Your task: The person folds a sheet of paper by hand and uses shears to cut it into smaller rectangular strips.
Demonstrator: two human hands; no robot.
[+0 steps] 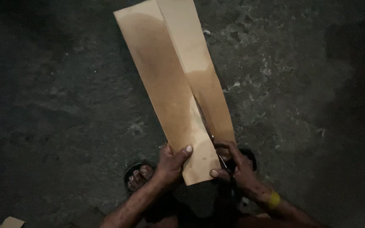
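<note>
Dark concrete floor [64, 84] beneath brown paper sheet [170, 84], left hand [170, 164] pinching it, right hand [239, 166] gripping scissors [221, 159].

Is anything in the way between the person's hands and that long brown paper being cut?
Nothing visible. The left hand already grips the near end of the brown paper, thumb on top. The right hand works scissors in the slit, touching the paper directly.
</note>
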